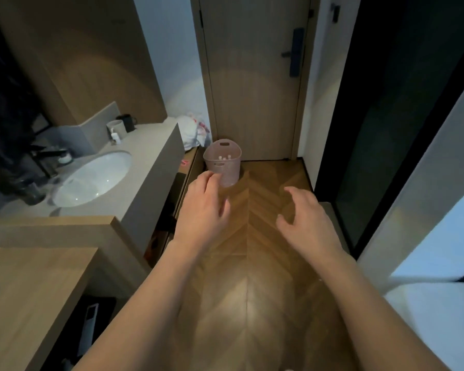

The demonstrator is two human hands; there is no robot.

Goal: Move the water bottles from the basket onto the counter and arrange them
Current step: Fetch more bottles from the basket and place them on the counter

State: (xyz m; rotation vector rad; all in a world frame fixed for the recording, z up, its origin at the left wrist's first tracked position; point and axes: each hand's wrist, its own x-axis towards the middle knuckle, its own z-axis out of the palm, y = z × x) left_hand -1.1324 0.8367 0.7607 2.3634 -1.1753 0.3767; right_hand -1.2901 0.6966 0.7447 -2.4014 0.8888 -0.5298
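Note:
A pink plastic basket [223, 167] stands on the wooden floor by the door, at the far end of the counter. White bottle caps [224, 157] show just above its rim; the bottles' bodies are hidden inside. My left hand [202, 207] is stretched forward, empty, fingers loosely curled, its fingertips overlapping the basket's near side in the picture. My right hand [306, 218] hovers over the floor to the right, fingers spread and holding nothing. The grey counter [148, 159] runs along the left.
A white sink [91, 178] with a dark tap is set into the counter. Two mugs [122, 125] and a small bottle stand at its far end, with a white plastic bag [193, 129] beyond. A closed door [255, 76] lies ahead, and a wooden ledge [32, 290] at lower left.

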